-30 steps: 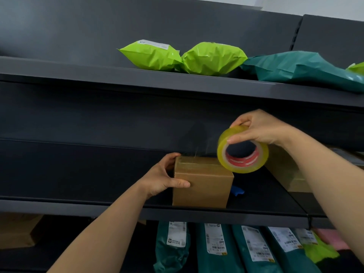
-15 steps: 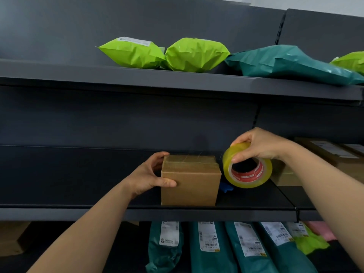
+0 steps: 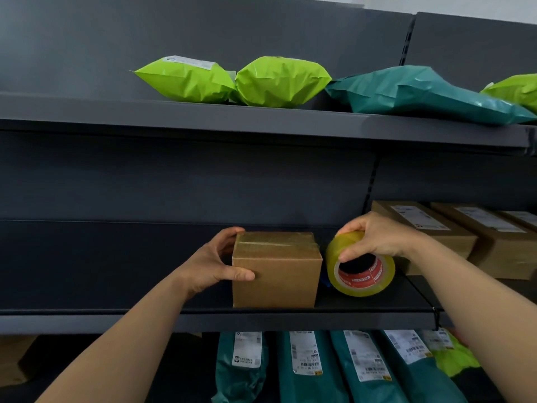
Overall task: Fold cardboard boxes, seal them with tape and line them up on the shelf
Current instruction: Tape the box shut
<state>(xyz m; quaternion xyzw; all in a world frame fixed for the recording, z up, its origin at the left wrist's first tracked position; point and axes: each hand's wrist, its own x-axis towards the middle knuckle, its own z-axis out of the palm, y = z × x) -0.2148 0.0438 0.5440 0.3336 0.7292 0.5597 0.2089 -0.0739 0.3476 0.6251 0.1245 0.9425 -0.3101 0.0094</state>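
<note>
The left hand (image 3: 213,264) grips the left side of the box (image 3: 276,273), which stands upright at the shelf's (image 3: 87,322) front edge, taped top up. The right hand (image 3: 374,237) grasps the tape roll (image 3: 360,274) just right of the box, its hole facing forward.

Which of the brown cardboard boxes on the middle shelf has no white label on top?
The small box that the left hand grips, left of the tape roll; the boxes at right carry white labels.
</note>
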